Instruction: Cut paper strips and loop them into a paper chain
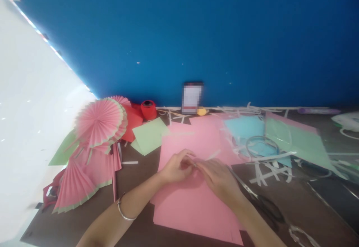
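My left hand (178, 167) and my right hand (220, 179) meet at the fingertips over a stack of pink paper sheets (193, 211). Both have their thumbs and fingers pinched together. Whatever lies between them is too small and blurred to name. A bracelet circles my left forearm. Just right of my right hand lie scissors (254, 193) with dark handles, partly hidden by that hand. Thin white paper strips (272, 174) are scattered farther right.
Pleated pink fans with green edges (97, 122) crowd the left side. Behind are green sheets (150, 135), a red tape roll (148, 109) and a small upright screen-like object (192, 98) against the blue wall. Blue paper (244, 125) and a clear tape ring (262, 146) lie right.
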The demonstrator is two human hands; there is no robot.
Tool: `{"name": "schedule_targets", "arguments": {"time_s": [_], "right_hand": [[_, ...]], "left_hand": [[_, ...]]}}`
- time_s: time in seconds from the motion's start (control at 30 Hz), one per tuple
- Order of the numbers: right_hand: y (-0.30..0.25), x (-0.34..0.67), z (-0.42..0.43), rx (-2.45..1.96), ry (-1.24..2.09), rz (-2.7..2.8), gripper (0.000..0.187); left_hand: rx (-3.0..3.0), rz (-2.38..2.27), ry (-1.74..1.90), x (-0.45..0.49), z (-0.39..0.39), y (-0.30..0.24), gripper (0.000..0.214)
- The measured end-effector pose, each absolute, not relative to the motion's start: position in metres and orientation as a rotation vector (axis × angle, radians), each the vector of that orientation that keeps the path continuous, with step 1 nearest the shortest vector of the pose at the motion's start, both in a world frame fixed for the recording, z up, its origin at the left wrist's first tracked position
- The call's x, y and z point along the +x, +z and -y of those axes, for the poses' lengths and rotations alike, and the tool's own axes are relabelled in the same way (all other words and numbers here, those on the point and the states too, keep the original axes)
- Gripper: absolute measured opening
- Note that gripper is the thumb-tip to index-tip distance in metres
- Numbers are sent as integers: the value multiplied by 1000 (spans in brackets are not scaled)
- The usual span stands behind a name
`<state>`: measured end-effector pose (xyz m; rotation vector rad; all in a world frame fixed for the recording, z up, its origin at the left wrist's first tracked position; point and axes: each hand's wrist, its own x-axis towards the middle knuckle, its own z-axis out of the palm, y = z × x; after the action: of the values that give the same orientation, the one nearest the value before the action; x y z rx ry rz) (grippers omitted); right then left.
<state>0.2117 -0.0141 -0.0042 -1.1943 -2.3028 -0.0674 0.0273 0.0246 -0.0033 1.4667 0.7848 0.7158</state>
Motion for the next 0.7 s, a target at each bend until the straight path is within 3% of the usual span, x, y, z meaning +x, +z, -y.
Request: {"name": "schedule_targets", "arguments": {"time_s": [0.27, 0.7], "right_hand": [[-1, 208, 13, -1176, -97, 2197, 24], [7, 204, 13, -1252, 112, 2116, 18]], "left_hand": [[1430, -770, 774, 29, -26, 1, 18], [1419, -824, 753, 28, -24, 1, 24]]}}
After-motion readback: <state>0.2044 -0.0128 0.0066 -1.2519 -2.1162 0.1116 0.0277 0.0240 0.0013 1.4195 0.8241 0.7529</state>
